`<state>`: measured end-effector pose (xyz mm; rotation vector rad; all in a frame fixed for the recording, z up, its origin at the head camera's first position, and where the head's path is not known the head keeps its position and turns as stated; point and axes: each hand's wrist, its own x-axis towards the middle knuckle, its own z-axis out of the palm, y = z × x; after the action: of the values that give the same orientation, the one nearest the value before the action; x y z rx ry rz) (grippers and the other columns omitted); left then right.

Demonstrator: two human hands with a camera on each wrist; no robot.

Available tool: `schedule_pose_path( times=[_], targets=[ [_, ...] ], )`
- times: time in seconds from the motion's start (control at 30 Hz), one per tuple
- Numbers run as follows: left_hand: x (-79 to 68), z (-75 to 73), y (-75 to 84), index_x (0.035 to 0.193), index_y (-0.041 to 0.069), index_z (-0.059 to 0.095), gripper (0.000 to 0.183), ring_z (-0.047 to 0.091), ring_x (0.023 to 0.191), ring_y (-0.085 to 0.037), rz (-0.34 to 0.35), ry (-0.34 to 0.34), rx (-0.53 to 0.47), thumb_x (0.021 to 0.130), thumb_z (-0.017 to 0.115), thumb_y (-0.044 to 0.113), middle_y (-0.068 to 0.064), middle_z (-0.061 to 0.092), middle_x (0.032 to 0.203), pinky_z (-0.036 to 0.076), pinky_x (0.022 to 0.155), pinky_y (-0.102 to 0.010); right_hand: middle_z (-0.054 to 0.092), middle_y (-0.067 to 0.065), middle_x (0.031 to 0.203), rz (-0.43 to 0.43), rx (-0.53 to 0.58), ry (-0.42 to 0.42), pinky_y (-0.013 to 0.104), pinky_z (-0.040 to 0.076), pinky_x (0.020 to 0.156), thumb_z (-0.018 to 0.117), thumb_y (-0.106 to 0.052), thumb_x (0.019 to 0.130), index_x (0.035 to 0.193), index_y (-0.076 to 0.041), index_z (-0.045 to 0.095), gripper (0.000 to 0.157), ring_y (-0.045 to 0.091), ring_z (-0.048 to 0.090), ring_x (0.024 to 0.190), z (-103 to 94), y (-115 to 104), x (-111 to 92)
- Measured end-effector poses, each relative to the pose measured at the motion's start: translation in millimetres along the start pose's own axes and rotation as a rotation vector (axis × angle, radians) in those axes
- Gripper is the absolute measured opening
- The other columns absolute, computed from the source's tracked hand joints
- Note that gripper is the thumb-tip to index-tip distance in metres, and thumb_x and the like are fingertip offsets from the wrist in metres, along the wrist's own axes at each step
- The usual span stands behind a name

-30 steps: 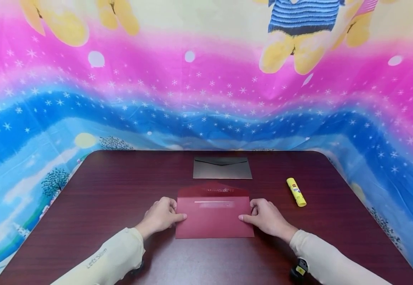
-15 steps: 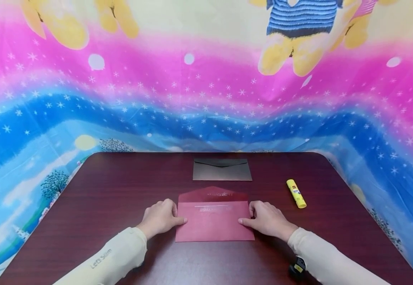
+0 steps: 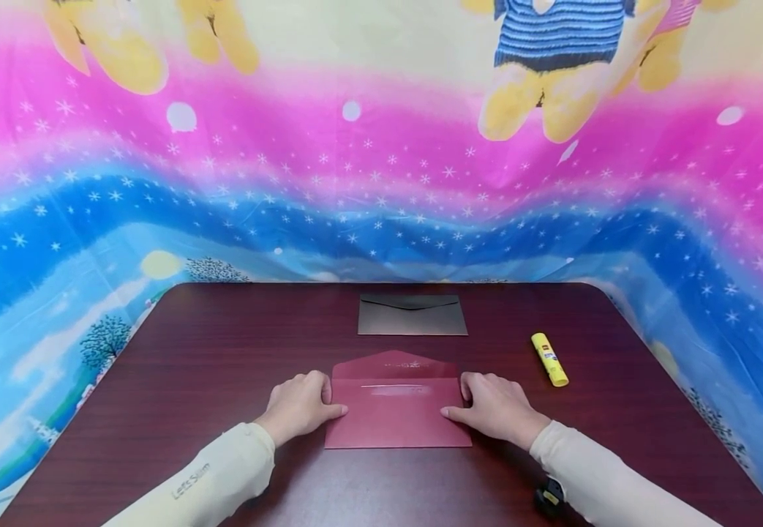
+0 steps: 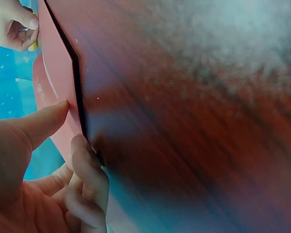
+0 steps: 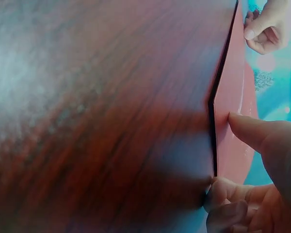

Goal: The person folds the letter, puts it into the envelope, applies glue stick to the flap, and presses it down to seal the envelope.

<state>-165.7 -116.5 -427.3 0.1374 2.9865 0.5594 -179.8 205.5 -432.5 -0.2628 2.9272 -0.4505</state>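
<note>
Envelope (image 3: 398,421), red, flap (image 3: 388,370) open, contents hidden, in pinching fingers (image 4: 86,162) of left hand (image 3: 298,407) and right hand (image 3: 498,410)

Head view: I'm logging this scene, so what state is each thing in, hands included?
Red envelope: flap open, held at both ends.
Grey envelope: flap folded down; can't tell if sealed.
Yellow glue stick: lying on its side; can't tell if capped.
Left hand: pinching the red envelope's left end.
Right hand: pinching its right end.
</note>
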Motion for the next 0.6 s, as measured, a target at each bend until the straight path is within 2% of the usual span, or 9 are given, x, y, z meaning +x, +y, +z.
schedule_pose_path(
  times=[0.2, 0.33, 0.6],
  targets=[
    [-1.9, -1.2, -0.2, 0.07, 0.021, 0.054, 0.037, 0.049, 0.06, -0.013, 0.011, -0.002, -0.033, 0.08, 0.082, 0.041, 0.005, 0.052, 0.06, 0.036, 0.055, -0.032, 0.049, 0.0, 0.059, 0.002, 0.018, 0.005, 0.029, 0.029, 0.049, 0.079, -0.05, 0.082, 0.074, -0.019, 0.051, 0.043, 0.016, 0.045, 0.054, 0.3, 3, -1],
    [-1.5, -3.4, -0.4, 0.072, 0.021, 0.056, 0.032, 0.049, 0.057, -0.012, 0.007, 0.002, -0.081, 0.086, 0.078, 0.041, 0.005, 0.051, 0.058, 0.035, 0.055, -0.031, 0.048, -0.001, 0.058, 0.003, 0.039, 0.018, 0.029, 0.03, 0.049, 0.077, -0.05, 0.084, 0.073, -0.02, 0.052, 0.041, 0.015, 0.045, 0.054, -2.5, 4, -4],
    [0.4, -9.9, 6.8, 0.083, 0.022, 0.064, 0.02, 0.053, 0.062, -0.008, 0.034, 0.082, -0.142, 0.091, 0.071, 0.039, 0.01, 0.06, 0.069, 0.041, 0.059, -0.032, 0.051, -0.003, 0.06, -0.011, 0.075, 0.103, 0.029, 0.036, 0.05, 0.074, -0.048, 0.088, 0.081, -0.02, 0.059, 0.033, 0.014, 0.047, 0.054, -18.9, 9, -11]
  ],
)
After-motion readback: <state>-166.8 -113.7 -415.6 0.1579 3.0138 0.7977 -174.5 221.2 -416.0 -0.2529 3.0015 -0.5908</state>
